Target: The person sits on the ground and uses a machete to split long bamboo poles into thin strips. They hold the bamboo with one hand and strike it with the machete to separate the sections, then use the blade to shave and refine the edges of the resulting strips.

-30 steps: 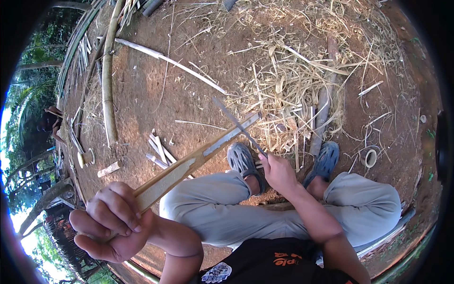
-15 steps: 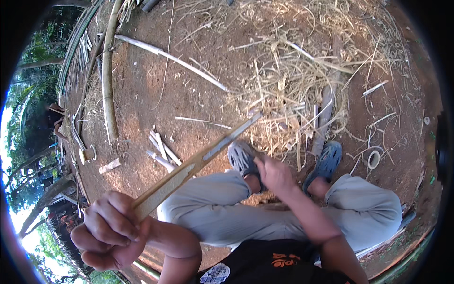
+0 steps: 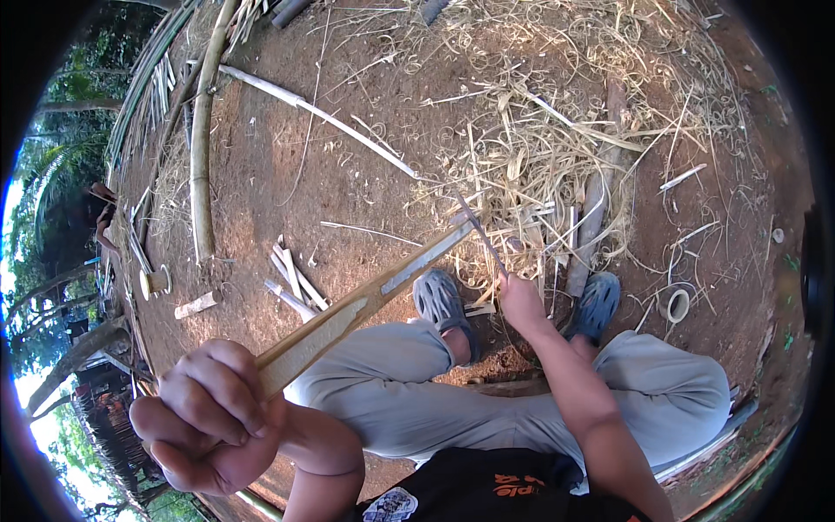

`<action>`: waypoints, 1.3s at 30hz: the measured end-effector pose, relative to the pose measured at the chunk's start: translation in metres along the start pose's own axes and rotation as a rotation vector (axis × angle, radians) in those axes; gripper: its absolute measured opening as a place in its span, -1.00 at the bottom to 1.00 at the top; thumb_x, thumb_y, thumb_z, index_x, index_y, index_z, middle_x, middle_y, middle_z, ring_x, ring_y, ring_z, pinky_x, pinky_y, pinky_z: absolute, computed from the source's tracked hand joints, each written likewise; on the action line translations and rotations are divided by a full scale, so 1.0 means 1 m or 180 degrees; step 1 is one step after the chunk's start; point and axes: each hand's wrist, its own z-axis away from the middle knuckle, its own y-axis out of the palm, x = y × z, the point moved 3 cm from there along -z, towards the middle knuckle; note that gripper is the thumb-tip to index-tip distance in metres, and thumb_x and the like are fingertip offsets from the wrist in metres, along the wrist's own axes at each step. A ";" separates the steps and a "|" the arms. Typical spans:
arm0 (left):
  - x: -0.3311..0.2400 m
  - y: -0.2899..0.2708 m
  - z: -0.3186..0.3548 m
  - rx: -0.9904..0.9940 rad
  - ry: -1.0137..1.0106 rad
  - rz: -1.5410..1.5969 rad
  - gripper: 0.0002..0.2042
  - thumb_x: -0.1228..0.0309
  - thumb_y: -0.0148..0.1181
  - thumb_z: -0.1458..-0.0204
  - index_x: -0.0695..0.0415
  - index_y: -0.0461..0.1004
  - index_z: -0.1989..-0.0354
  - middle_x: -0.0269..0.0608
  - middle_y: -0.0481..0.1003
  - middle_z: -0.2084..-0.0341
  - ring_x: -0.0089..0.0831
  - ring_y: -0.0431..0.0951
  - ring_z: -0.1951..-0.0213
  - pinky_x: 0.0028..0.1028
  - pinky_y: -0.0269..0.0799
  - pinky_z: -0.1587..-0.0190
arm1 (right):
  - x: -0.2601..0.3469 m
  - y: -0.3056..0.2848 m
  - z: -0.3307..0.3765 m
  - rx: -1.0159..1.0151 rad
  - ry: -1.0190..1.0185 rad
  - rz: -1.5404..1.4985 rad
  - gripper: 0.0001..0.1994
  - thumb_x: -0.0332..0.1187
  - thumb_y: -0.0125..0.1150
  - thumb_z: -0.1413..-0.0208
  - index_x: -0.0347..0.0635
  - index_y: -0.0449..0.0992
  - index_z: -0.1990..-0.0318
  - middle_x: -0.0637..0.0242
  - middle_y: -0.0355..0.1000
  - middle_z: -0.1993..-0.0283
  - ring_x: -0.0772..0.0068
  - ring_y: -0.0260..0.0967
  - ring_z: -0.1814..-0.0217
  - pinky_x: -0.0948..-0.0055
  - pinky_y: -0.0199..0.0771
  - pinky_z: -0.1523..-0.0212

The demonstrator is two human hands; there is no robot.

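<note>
My left hand [image 3: 209,418] is closed round the near end of a split bamboo piece [image 3: 372,298]. The piece slants up and away to the right, its pale inner hollow and a node facing up. My right hand [image 3: 522,303] grips a slim, dark knife [image 3: 486,244]; its handle is mostly hidden in the fingers. The blade crosses the far tip of the bamboo and appears to touch it. Both hands are in front of my bent, grey-trousered legs.
Shavings [image 3: 513,165] are heaped past my feet, around a grey log [image 3: 595,217]. A long bamboo pole [image 3: 201,165] lies at left, with cut sticks [image 3: 296,274] nearer. A hollow bamboo ring [image 3: 676,303] sits at right. A person [image 3: 103,213] shows at the far left edge.
My right hand has moved slightly right and turned, bringing the knife blade into sight at the bamboo's far tip. My left hand keeps its hold nearly in place.
</note>
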 end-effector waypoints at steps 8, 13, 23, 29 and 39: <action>-0.003 -0.003 -0.004 0.0009 -0.0134 0.0039 -0.67 0.23 -0.12 -0.28 -0.02 0.10 0.57 -0.46 0.22 0.91 -0.69 0.19 0.89 -0.63 0.01 0.77 | -0.026 0.033 -0.005 -0.0133 0.0305 -0.0451 -0.59 -0.15 -0.09 -0.32 -0.34 0.50 0.36 -0.19 0.46 0.44 -0.28 0.44 0.34 -0.09 0.43 0.27; -0.005 -0.011 0.003 -0.0089 -0.0210 0.0038 -0.67 0.24 -0.10 -0.28 -0.02 0.09 0.56 -0.47 0.22 0.92 -0.69 0.20 0.89 -0.63 -0.02 0.77 | 0.032 -0.009 0.027 0.0112 0.0006 -0.0246 -0.60 -0.17 -0.09 -0.31 -0.36 0.51 0.34 -0.22 0.46 0.42 -0.27 0.46 0.32 -0.09 0.44 0.27; 0.000 -0.013 -0.004 -0.0025 -0.0204 0.0098 -0.69 0.23 -0.11 -0.26 -0.05 0.10 0.55 -0.48 0.20 0.91 -0.69 0.19 0.88 -0.64 0.02 0.71 | 0.050 -0.016 0.007 0.0105 -0.0253 -0.0447 -0.64 -0.19 -0.05 -0.31 -0.35 0.49 0.31 -0.19 0.47 0.45 -0.30 0.45 0.34 -0.11 0.44 0.25; 0.003 -0.003 -0.012 0.0024 -0.0207 0.0175 -0.70 0.23 -0.11 -0.25 -0.06 0.09 0.56 -0.48 0.21 0.91 -0.70 0.18 0.88 -0.66 0.03 0.70 | -0.028 0.042 -0.030 0.0003 0.0038 -0.0060 -0.64 -0.20 -0.06 -0.31 -0.38 0.49 0.27 -0.17 0.47 0.46 -0.25 0.47 0.35 -0.11 0.45 0.28; 0.000 -0.012 -0.006 -0.0123 -0.0200 0.0205 -0.70 0.24 -0.12 -0.27 -0.03 0.10 0.54 -0.45 0.24 0.89 -0.68 0.22 0.87 -0.63 -0.01 0.75 | 0.000 0.020 -0.011 0.0101 -0.0121 -0.0226 -0.64 -0.16 -0.05 -0.30 -0.35 0.46 0.24 -0.21 0.46 0.46 -0.23 0.48 0.34 -0.07 0.47 0.26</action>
